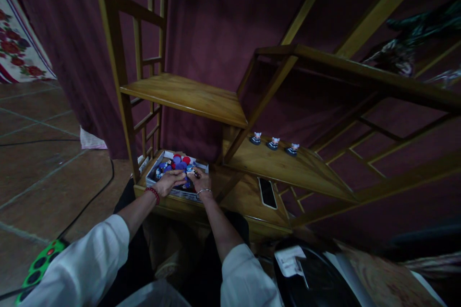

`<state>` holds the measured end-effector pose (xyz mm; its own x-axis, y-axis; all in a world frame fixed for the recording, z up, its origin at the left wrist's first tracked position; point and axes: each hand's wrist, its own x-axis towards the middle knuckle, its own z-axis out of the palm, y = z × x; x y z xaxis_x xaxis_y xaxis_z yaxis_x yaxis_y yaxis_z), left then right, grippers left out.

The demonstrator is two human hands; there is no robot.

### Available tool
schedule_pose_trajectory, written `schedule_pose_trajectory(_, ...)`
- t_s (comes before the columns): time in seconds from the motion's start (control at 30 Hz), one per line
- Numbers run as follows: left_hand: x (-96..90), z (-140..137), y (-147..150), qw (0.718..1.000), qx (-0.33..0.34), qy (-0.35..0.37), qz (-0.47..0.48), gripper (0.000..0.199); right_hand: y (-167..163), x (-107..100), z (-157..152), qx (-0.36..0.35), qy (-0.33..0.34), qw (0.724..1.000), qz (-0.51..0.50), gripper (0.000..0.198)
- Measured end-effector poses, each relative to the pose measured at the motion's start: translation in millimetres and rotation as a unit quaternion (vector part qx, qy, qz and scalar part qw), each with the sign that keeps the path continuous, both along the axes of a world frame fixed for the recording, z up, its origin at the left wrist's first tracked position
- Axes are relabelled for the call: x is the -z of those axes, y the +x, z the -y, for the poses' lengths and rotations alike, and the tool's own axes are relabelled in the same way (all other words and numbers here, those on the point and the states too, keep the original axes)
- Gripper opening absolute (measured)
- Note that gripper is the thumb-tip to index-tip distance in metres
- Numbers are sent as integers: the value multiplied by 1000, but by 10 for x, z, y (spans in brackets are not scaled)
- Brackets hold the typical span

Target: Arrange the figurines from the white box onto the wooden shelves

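Observation:
Over a shallow white box [148,178] on the lower shelf, my two hands meet. Between the fingertips of my right hand [200,182] is a small figurine [189,169] with a blue and white top. My left hand [170,183] has its fingers pressed together close beside it, and what they pinch is too small and dark to make out. Blue, purple and red round pieces [186,159] lie in the box, along with several small blue and white figures [162,168]. The hands hide the front part of the contents.
Three small figurines on dark bases [272,143] stand in a row on the right shelf [306,168]. Below it lies a phone [267,193]. An upper shelf board [187,96] overhangs the box. A green power strip [41,264] and cable are on the floor; a black stool-like object [320,273] stands right.

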<state>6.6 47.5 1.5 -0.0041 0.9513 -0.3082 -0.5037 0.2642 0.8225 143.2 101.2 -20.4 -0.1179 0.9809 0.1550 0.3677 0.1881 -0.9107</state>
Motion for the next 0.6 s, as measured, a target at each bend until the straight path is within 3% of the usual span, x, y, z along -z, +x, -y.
schedule_pose_trajectory(0.6, -6, 33, -24, 999, 33, 15, 8, 16, 59, -72, -13, -75, 36, 996, 22, 29)
